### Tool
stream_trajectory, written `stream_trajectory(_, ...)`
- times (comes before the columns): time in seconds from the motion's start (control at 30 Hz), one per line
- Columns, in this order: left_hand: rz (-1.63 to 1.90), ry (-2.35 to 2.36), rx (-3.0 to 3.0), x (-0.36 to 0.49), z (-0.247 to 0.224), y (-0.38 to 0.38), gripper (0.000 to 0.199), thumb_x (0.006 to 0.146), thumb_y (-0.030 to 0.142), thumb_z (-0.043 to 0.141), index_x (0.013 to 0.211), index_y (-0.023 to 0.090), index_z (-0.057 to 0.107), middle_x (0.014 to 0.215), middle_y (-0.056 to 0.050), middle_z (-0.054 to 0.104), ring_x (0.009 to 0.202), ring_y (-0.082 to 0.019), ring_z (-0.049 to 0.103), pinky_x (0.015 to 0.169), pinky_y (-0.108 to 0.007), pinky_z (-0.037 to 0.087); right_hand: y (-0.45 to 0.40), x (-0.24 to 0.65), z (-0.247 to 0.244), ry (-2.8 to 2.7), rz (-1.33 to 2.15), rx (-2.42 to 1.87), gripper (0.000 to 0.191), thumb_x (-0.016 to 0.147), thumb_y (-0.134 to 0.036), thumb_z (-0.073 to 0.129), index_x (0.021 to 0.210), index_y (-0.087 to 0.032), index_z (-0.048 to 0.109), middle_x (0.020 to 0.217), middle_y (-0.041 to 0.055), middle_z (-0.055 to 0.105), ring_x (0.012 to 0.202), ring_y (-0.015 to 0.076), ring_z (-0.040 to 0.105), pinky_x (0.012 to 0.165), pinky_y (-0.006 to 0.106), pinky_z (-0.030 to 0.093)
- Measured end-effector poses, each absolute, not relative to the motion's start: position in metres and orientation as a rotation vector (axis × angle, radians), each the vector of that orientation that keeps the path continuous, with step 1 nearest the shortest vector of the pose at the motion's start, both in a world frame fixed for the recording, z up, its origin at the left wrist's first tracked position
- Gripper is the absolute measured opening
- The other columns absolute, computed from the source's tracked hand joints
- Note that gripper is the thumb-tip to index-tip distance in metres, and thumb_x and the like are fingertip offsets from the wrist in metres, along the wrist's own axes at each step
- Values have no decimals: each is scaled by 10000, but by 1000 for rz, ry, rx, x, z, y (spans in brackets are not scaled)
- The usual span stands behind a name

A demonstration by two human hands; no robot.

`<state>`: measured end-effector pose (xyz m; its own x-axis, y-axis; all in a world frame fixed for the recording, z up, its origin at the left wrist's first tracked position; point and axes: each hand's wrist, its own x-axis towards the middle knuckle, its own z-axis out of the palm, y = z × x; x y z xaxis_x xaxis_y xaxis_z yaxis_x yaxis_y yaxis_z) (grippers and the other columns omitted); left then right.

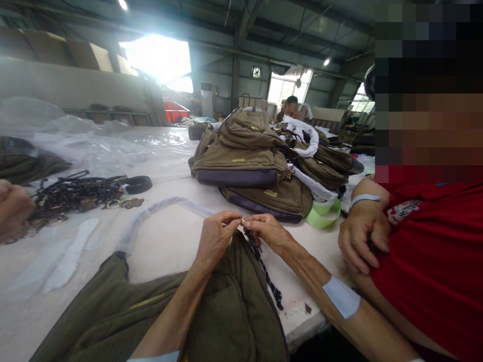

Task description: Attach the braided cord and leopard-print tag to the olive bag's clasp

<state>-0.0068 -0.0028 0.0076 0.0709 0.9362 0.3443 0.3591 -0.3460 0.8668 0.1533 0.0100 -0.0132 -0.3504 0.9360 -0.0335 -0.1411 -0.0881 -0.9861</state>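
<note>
An olive-green corduroy bag lies on the table in front of me, its carrying strap wrapped in white covering and looped away to the far side. At the bag's upper right corner, my left hand and my right hand meet fingertip to fingertip. Both are closed in a pinch on a small metal clasp. From it a black braided cord charm hangs down over the bag's right side. The fingers partly hide the clasp, so how it joins the bag cannot be seen.
Several more olive bags are piled ahead, beside a light green roll of tape. A heap of black cord charms lies left, near another person's hand. A person in a red shirt is close on my right.
</note>
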Motion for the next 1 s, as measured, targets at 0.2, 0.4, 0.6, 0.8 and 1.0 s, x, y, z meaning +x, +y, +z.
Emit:
stream_trajectory(0.2,1184,1497,1577,-25,-3,4,243,732,342,596,875,175,699,798,-80,713,703,-209,643,657,-294,466,16,157,-11,-1294,1404,-1148,289,576,-372,748,683,-123,646,504,-26,543,394,62,404,393,212,282)
stream_trajectory(0.4,752,1593,1749,-22,-14,8,158,724,291,595,745,167,690,770,-72,705,718,-199,626,655,-272,433,25,157,-19,-1446,1093,-1332,243,578,-321,693,701,-114,661,568,15,608,476,89,501,442,194,355)
stream_trajectory(0.6,863,1562,1375,-18,-23,14,371,650,291,650,973,109,650,738,-48,682,561,-156,567,549,-258,399,28,157,-23,-1600,825,-1474,243,611,-291,655,771,-113,699,634,43,662,580,131,590,484,188,400)
stream_trajectory(0.8,991,1428,1308,-14,-28,19,186,581,235,677,740,140,681,594,-6,641,565,-149,551,565,-250,379,31,158,-23,-1632,778,-1487,252,619,-292,636,788,-119,707,670,45,679,628,148,614,537,201,425)
stream_trajectory(1.0,1039,1382,1235,-8,-29,20,200,517,182,724,677,173,604,561,11,617,546,-135,548,540,-235,397,34,159,-25,-1600,809,-1488,259,606,-302,644,774,-114,705,664,53,675,625,154,610,528,203,423)
